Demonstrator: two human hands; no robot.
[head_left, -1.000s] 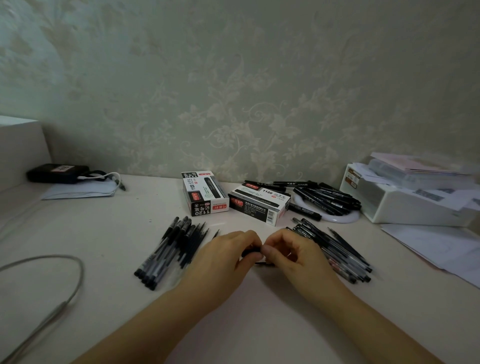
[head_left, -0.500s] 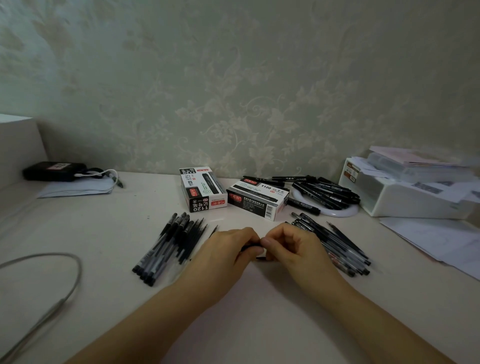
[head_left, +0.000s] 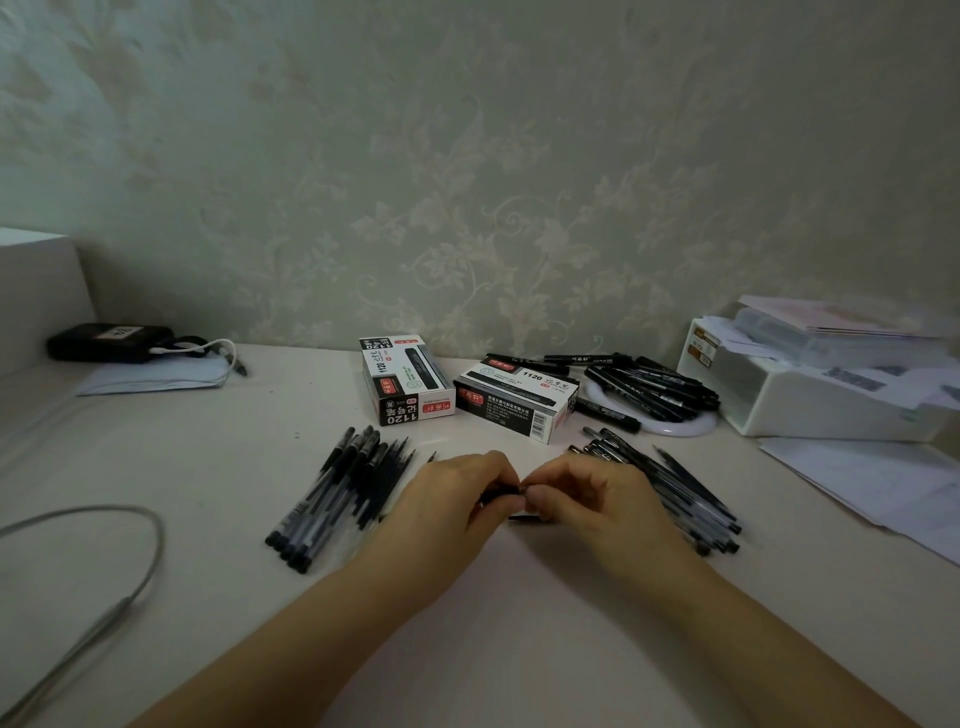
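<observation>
- Head view looks down on a pale table (head_left: 493, 649) set against a patterned wall, with both hands meeting near its middle.
- The left hand (head_left: 457, 499) has its fingers curled, with thumb and fingertips pinching one end of a black pen (head_left: 500, 491).
- The right hand (head_left: 587, 499) is curled the same way and pinches the other end — its thumb tip lies almost against the left thumb.
- The pen sits between the two hands, just above the table. Only a short dark stretch shows, and the fingers hide the rest.
- A fanned pile of pens (head_left: 332, 499) lies just left of the left hand.
- A second pile (head_left: 675, 488) lies just right of the right hand, partly hidden behind it.
- Two pen boxes (head_left: 408, 382) marked 1120 sit close together behind the hands — one end-on to the camera, the other turned crosswise.
- Black markers (head_left: 654, 389) are heaped on a white ring (head_left: 691, 427) to the right of the boxes.
- A white bin (head_left: 810, 400) stuffed with papers stands at the far right, with loose sheets (head_left: 872, 483) in front of it.
- A grey cable (head_left: 145, 566) loops at the left edge, and a black case (head_left: 109, 343) rests on folded paper by the wall.
</observation>
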